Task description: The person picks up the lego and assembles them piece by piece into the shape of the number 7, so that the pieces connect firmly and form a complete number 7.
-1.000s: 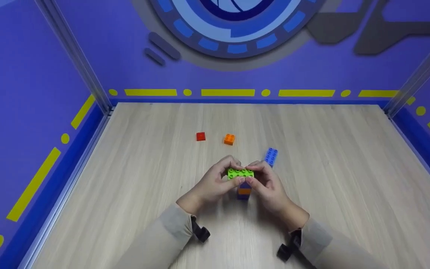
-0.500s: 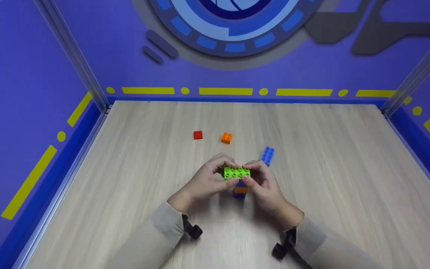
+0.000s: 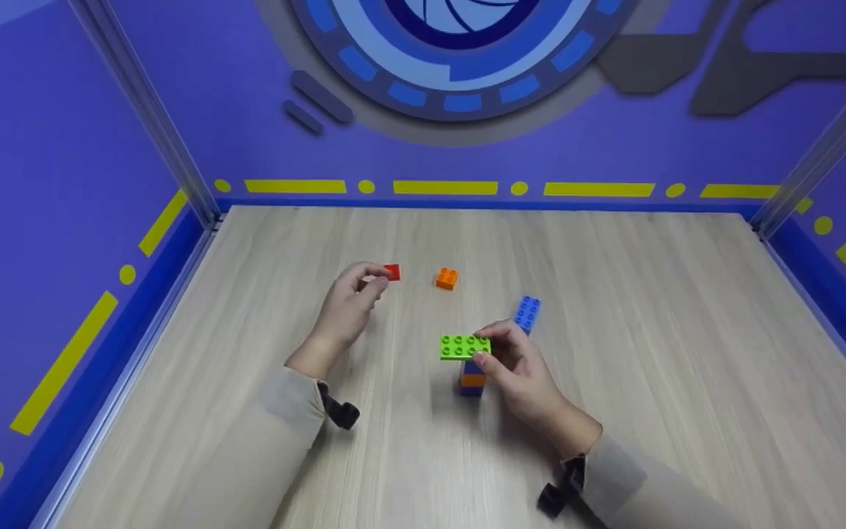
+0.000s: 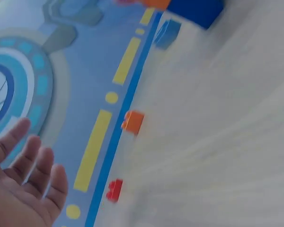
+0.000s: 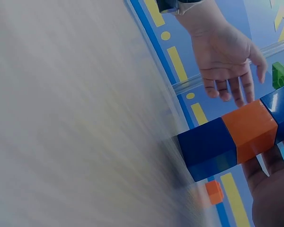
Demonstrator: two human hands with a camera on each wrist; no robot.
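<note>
**Right hand on lime-green eight-stud plastic brick, left hand by small square red plastic brick**

Head view: green brick just below frame centre, studs up, on top of a narrow upright tower of dark blue and orange plastic blocks, overhanging it toward frame left. Whether it's fully pressed down, can't tell. Right hand's thumb and index finger pinch the green brick's right end, thumb on the near side, finger on the far side. Right wrist view, right half: tower goes dark blue block, orange block, second dark blue block, green at right edge; right hand's other fingers lie along the tower, lower right.

Left hand is left of centre in head view, fingers loosely bent, thumb apart from them, holding nothing. Fingertips overlap the red brick's left edge there; left wrist view has hand and brick apart, fingers relaxed and spread, lower left.

Also on the pale wood-grain worktop: four-stud orange plastic brick, above centre and right of red; long blue eight-stud plastic brick, right of centre, partly behind right hand. Blue-purple printed wall with yellow dashes and dots across top of frame.
</note>
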